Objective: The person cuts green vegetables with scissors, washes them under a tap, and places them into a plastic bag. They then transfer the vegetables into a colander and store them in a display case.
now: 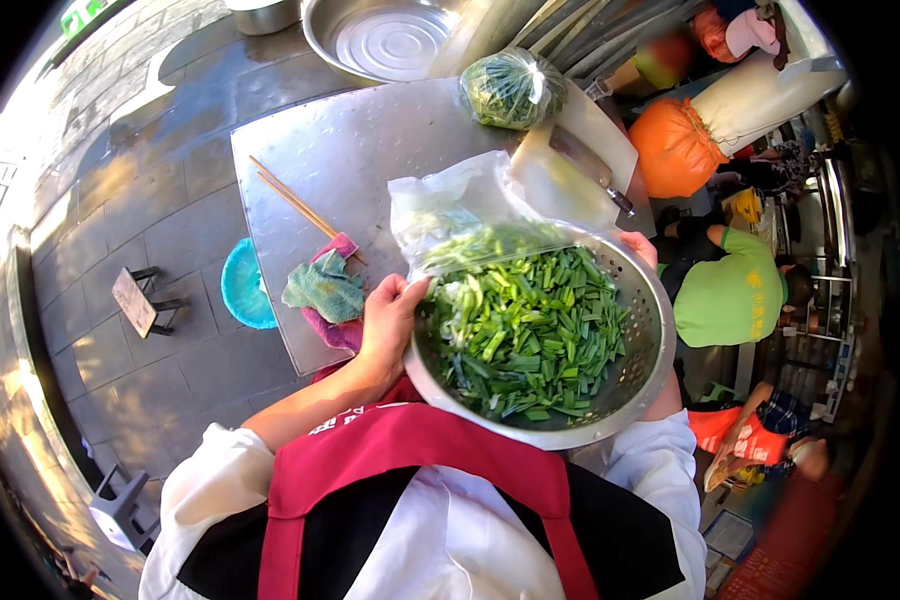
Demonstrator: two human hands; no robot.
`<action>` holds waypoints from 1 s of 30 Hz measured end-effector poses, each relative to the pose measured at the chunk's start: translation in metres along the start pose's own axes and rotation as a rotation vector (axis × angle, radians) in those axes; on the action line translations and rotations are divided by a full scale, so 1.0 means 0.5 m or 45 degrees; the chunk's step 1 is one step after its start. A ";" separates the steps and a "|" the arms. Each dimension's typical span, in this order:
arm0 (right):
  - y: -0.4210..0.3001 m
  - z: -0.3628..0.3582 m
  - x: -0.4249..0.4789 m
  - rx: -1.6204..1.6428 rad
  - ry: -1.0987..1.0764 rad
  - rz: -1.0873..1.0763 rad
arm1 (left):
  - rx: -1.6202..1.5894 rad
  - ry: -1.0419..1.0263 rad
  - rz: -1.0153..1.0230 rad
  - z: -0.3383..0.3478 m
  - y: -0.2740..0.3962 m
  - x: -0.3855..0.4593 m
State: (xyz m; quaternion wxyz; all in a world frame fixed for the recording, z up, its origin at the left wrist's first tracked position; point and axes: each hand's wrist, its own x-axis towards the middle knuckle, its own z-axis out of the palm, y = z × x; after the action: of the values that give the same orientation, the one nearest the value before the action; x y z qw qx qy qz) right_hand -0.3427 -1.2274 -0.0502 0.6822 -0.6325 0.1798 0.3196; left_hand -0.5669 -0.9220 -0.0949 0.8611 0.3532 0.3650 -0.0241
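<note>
A metal colander (656, 360) tilts in front of my apron, filled with chopped green leafy stalks (529, 330). Over its far rim lies the mouth of a clear plastic bag (442, 199), with more cut greens showing through the film. My left hand (391, 311) pinches the bag's edge at the colander's left rim. On the opposite side my right hand (639, 247) grips the rim; most of it is hidden behind the colander.
The steel table (330, 142) carries chopsticks (296, 199), cloths (326, 289), a tied bag of greens (514, 88) and a cleaver (581, 157) on a cutting board (540, 169). A large metal basin (390, 37) stands beyond. People (731, 289) are at right.
</note>
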 end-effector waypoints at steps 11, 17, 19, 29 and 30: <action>0.004 0.028 -0.015 -0.005 -0.031 0.251 | -0.022 0.066 -0.133 -0.012 -0.031 -0.018; 0.007 0.009 0.014 -0.102 -0.005 0.218 | 0.004 0.077 -0.141 -0.027 -0.005 -0.020; 0.014 0.017 0.009 -0.087 -0.012 0.239 | -0.068 0.082 -0.147 -0.038 -0.017 -0.028; -0.006 0.018 0.000 -0.075 -0.023 0.311 | -0.202 0.078 -0.251 0.016 0.006 -0.049; -0.017 0.026 -0.006 -0.077 -0.028 0.324 | -0.175 0.044 -0.227 0.019 0.011 -0.031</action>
State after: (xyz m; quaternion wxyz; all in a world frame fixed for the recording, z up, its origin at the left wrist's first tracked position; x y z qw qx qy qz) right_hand -0.3414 -1.2154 -0.0399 0.6186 -0.6214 0.2415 0.4157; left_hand -0.5707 -0.9274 -0.0770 0.8714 0.2597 0.4104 -0.0693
